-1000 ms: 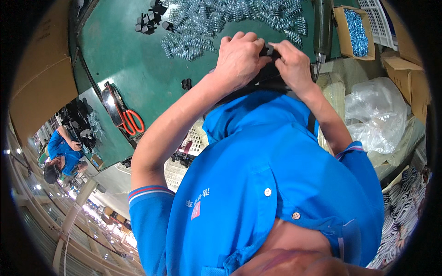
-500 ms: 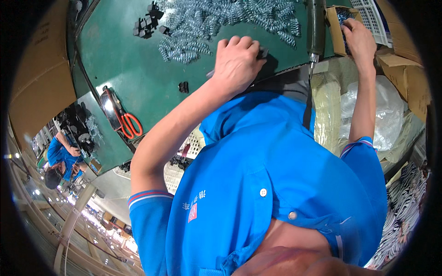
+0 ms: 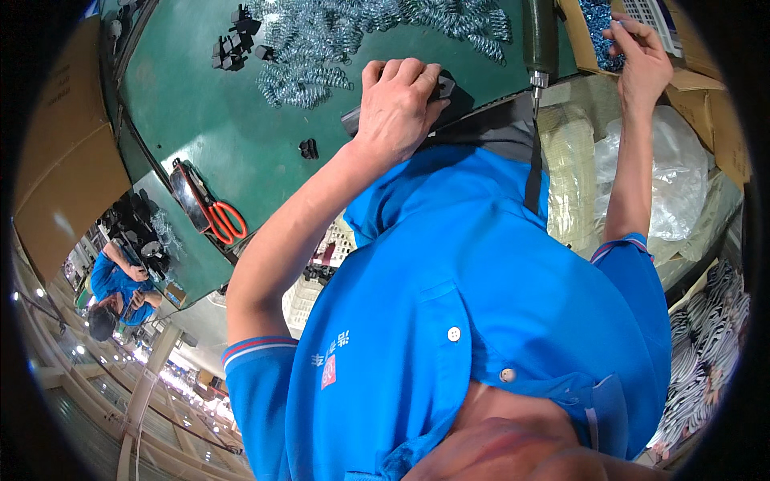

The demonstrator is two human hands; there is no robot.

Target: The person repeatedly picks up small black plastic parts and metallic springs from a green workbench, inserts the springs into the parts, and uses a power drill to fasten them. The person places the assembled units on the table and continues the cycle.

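Note:
My left hand [image 3: 397,104] presses down on a flat black part [image 3: 439,90] at the near edge of the green table [image 3: 200,120], fingers curled over it. My right hand [image 3: 642,64] reaches out to the right into a cardboard box [image 3: 579,42] of small blue metal pieces [image 3: 597,28]. Its fingertips are among the pieces, and whether they hold one is hidden. A dark powered screwdriver [image 3: 539,40] hangs tip down between my two hands.
A heap of shiny metal springs [image 3: 361,32] and several small black parts [image 3: 237,36] lie on the far side of the table. Red-handled scissors [image 3: 224,220] rest at the left edge. Clear plastic bags [image 3: 674,176] sit at the right. Another person in blue [image 3: 120,276] works at the lower left.
My right hand left the black part and swung right to the cardboard box. My left hand stayed on the black part at the table edge.

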